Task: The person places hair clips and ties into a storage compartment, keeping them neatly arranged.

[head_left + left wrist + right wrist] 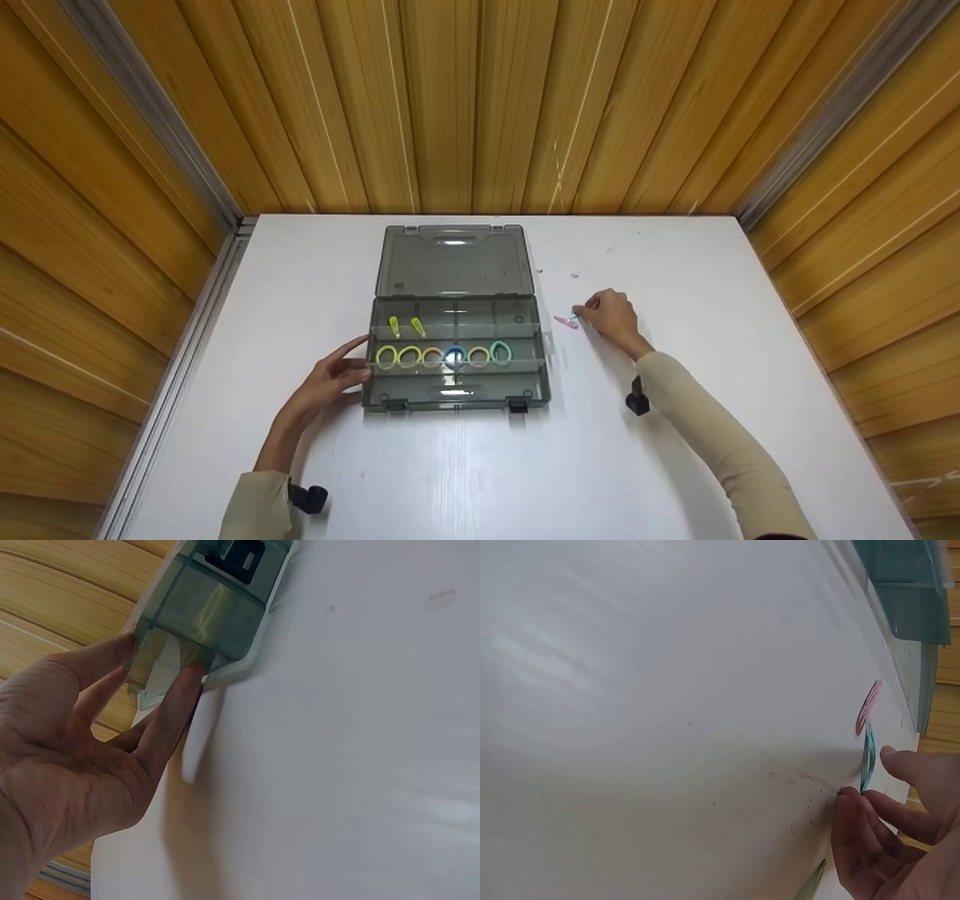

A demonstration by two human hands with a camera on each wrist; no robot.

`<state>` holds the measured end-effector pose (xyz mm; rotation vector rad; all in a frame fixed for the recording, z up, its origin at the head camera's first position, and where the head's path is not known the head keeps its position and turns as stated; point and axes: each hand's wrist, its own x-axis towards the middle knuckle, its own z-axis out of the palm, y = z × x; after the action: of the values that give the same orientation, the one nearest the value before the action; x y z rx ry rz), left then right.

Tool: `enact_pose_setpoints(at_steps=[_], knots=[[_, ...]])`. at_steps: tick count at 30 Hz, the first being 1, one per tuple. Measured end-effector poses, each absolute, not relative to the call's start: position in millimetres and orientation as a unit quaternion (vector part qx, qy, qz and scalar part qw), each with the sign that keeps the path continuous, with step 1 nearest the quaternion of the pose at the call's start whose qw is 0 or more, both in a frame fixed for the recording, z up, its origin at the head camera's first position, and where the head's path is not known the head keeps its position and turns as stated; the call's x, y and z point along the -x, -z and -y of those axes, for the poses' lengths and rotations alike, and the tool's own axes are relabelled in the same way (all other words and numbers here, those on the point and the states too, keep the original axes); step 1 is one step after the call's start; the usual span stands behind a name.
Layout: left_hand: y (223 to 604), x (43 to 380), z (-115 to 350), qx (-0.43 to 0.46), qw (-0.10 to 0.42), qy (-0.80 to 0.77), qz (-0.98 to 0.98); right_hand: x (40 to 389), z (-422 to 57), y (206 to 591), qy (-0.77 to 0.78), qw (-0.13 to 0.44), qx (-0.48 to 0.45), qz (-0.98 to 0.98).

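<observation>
A translucent grey compartment box (456, 390) lies with its lid (454, 262) raised back. Two yellow hair clips (418, 326) sit in one row. The row in front holds several ring-shaped hair ties (409, 356) in yellow, blue, green and paler tones. My left hand (326, 386) touches the box's left side with fairly straight, spread fingers (176, 709). To the right of the box, my right hand (613, 319) holds a blue hair clip (868, 759) at its fingertips. Beside it on the table lies a pink hair clip (566, 322). A greenish clip (813, 883) shows partly below the right hand.
The box stands on a white table (450, 480). Wood-panelled walls (480, 105) close off the back and sides. Small specks (575, 274) lie right of the lid. Black wrist cameras (637, 397) hang at both sleeves.
</observation>
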<state>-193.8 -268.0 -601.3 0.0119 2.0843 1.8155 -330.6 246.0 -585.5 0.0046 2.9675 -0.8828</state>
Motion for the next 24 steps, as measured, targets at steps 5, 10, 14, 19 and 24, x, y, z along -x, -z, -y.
enact_pose_setpoints(at_steps=[5, 10, 14, 19, 24], knots=[[603.8, 194.5, 268.2, -0.015, 0.183, -0.641, -0.745, 330.4, -244.0, 587.2, 0.28, 0.019, -0.013, -0.96], [603.9, 193.8, 268.7, -0.02, 0.182, -0.644, -0.743, 329.6, -244.3, 586.4, 0.298, 0.029, -0.008, -0.954], [603.2, 193.4, 269.2, -0.019, 0.183, -0.647, -0.74, 329.3, -246.4, 585.9, 0.313, 0.033, 0.005, -0.949], [603.9, 193.8, 269.6, -0.017, 0.186, -0.647, -0.739, 328.4, -249.9, 585.8, 0.329, 0.033, 0.01, -0.944], [603.5, 195.0, 268.4, -0.012, 0.187, -0.648, -0.739, 326.8, -252.5, 584.7, 0.343, 0.026, 0.007, -0.939]])
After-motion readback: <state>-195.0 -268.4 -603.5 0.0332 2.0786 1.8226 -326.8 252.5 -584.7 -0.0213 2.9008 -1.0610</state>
